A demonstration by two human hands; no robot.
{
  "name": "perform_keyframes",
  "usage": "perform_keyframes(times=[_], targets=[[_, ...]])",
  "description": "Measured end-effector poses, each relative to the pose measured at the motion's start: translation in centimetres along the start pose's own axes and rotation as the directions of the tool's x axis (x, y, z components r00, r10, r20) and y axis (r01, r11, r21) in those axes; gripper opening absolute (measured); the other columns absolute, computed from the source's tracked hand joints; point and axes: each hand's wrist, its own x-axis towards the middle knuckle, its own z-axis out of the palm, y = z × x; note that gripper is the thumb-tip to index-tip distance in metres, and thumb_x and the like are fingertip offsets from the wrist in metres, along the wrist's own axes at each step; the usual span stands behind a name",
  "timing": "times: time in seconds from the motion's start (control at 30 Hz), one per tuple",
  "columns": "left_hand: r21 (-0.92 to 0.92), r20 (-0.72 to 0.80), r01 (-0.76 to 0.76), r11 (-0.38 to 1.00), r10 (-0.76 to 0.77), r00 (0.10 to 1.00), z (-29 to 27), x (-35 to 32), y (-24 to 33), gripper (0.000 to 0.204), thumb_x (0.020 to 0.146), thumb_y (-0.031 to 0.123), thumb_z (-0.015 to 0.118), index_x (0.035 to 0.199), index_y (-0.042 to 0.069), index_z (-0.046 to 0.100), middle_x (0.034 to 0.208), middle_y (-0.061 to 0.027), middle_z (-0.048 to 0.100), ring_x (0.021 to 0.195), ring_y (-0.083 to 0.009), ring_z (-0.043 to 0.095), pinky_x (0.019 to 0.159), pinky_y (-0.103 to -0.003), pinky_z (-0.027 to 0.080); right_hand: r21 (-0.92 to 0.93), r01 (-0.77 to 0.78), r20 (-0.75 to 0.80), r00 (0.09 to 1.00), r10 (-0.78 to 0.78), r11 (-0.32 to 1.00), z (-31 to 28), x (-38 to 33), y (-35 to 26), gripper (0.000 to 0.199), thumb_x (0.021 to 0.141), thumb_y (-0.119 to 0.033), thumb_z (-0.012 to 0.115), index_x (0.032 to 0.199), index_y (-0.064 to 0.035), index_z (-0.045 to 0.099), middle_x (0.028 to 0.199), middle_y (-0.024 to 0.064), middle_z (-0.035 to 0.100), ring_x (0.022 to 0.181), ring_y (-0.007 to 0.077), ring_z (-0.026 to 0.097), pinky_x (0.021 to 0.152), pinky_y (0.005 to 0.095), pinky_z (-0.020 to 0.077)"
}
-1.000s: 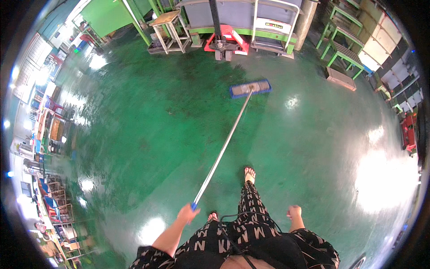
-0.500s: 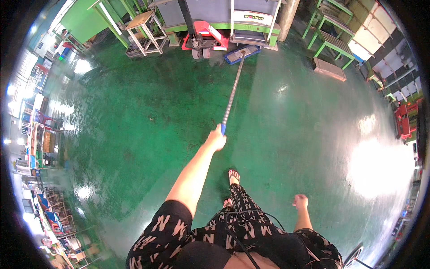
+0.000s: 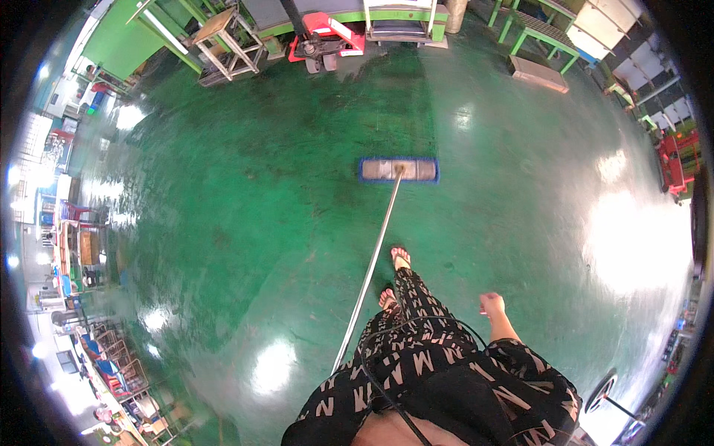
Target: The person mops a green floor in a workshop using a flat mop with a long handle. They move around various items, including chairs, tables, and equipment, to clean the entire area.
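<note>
Mop head, head view (image 3: 416, 170): laid flat and crosswise on the green floor (image 3: 282, 201), ahead of the sandalled feet (image 3: 400, 258).
Pole (image 3: 372, 260): slanted from the mop head back toward the person's left side, where it is lost behind the patterned clothing (image 3: 431, 364).
Left hand: hidden; whether its fingers are closed on the pole cannot be told.
Right hand (image 3: 491, 304): held over the floor at the right, well apart from the pole, fingers curled in, nothing seen in them.
Tone line: darker and paler green are parted by a straight edge near the mop head's right end; it is best used as a guide, each pass lapped slightly over it.
Pressure: best applied evenly, so that neither end is lifted.
Pallet jack (image 3: 341, 28): stood at the far side; strokes are best shortened near its wheels.
</note>
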Motion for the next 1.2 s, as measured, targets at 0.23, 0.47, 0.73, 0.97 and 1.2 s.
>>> perform_keyframes(times=[0.23, 0.47, 0.73, 0.97, 1.2], targets=[[0.118, 0.062, 0.156, 0.981, -0.164, 0.984, 0.6, 1.9, 4.6, 0.050, 0.082, 0.032, 0.064, 0.122, 0.008, 0.045, 0.091, -0.0267, 0.063, 0.084, -0.0460, 0.061, 0.070, -0.051, 0.048, 0.092, -0.243, -0.035, 0.968, 0.247, 0.966, -5.9, 1.1, 5.5, 0.032, 0.078, -0.018, 0.065, 0.101, 0.0033, 0.063, 0.073, 0.0134, 0.066, 0.058, 0.0219, 0.066, 0.051, 0.0341, 0.0572], [0.276, -0.082, -0.119, 0.954, 0.147, 0.986, -0.5, 9.3, 27.9, 0.047, 0.082, 0.035, 0.064, 0.116, 0.006, 0.048, 0.091, -0.0275, 0.062, 0.085, -0.0468, 0.060, 0.071, -0.052, 0.048, 0.117, -0.256, 0.018, 0.966, 0.256, 0.959, -9.0, 8.4, 2.1, 0.034, 0.081, -0.023, 0.062, 0.109, -0.0031, 0.060, 0.076, 0.0121, 0.067, 0.057, 0.0219, 0.066, 0.044, 0.0331, 0.0479], [-0.085, -0.010, -0.536, 0.840, 0.538, 0.843, -3.0, 16.6, 78.2, 0.026, 0.081, 0.018, 0.063, 0.093, 0.003, 0.045, 0.056, -0.0099, 0.053, 0.038, -0.0231, 0.055, 0.034, -0.040, 0.042, 0.116, 0.129, -0.072, 0.990, -0.121, 0.985, -18.9, 21.9, -14.6, 0.033, 0.082, -0.021, 0.062, 0.108, -0.0012, 0.060, 0.070, 0.0079, 0.064, 0.053, 0.0161, 0.060, 0.047, 0.0291, 0.0456], [0.041, 0.079, -0.475, 0.879, 0.472, 0.878, 1.0, 12.2, 84.7, 0.035, 0.078, 0.007, 0.054, 0.106, -0.007, 0.038, 0.067, -0.0163, 0.059, 0.046, -0.0261, 0.062, 0.038, -0.041, 0.049, 0.289, 0.204, -0.217, 0.966, -0.144, 0.935, -28.0, 25.8, -21.5, 0.029, 0.084, -0.017, 0.063, 0.108, -0.0018, 0.060, 0.068, 0.0070, 0.063, 0.055, 0.0152, 0.060, 0.054, 0.0299, 0.0501], [0.235, 0.075, -0.274, 0.933, 0.264, 0.962, 6.5, 7.5, 52.0, 0.044, 0.086, 0.035, 0.056, 0.112, 0.002, 0.040, 0.095, -0.0321, 0.060, 0.092, -0.0495, 0.057, 0.078, -0.054, 0.046, 0.003, -0.082, 0.004, 0.997, 0.082, 0.997, -25.5, 27.2, -9.3, 0.034, 0.082, -0.018, 0.062, 0.111, -0.0008, 0.059, 0.074, 0.0101, 0.064, 0.060, 0.0191, 0.064, 0.050, 0.0317, 0.0523]])
